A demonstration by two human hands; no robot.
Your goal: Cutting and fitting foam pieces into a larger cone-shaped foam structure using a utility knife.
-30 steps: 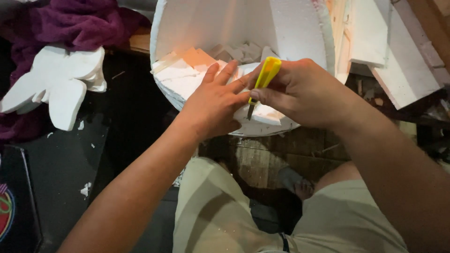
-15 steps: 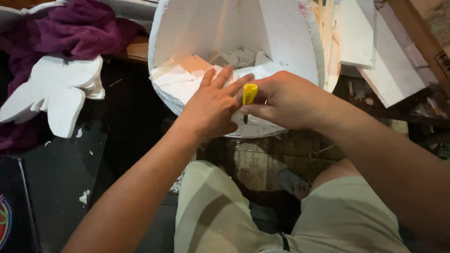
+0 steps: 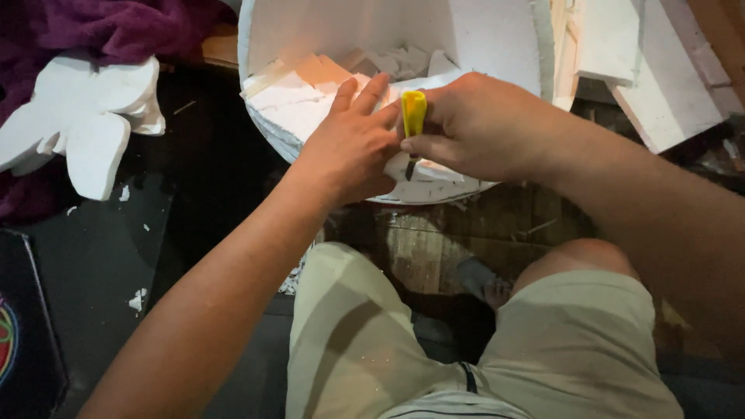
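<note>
The right hand is closed around a yellow-handled craft knife, held upright with its dark blade pointing down and its tip at the surface of a white foam piece; thumb and fingers wrap the handle so that only its top and the blade show. The left hand lies flat and open on the same foam piece, fingers stretched out and pressed together, their tips just beside the knife handle; it grips nothing, only presses down. The foam piece sits at the front lip of a large round white foam shell, which stands open toward the camera and holds a heap of loose foam offcuts, some white, some tinted pale orange. To the left, well apart from the hands, a flat white foam cut-out with rounded lobes lies on a dark surface beside a purple cloth. At upper right lean white foam boards. Below the hands show the person's knees in light khaki shorts, above a worn wooden floor with small white foam crumbs scattered to the left
</note>
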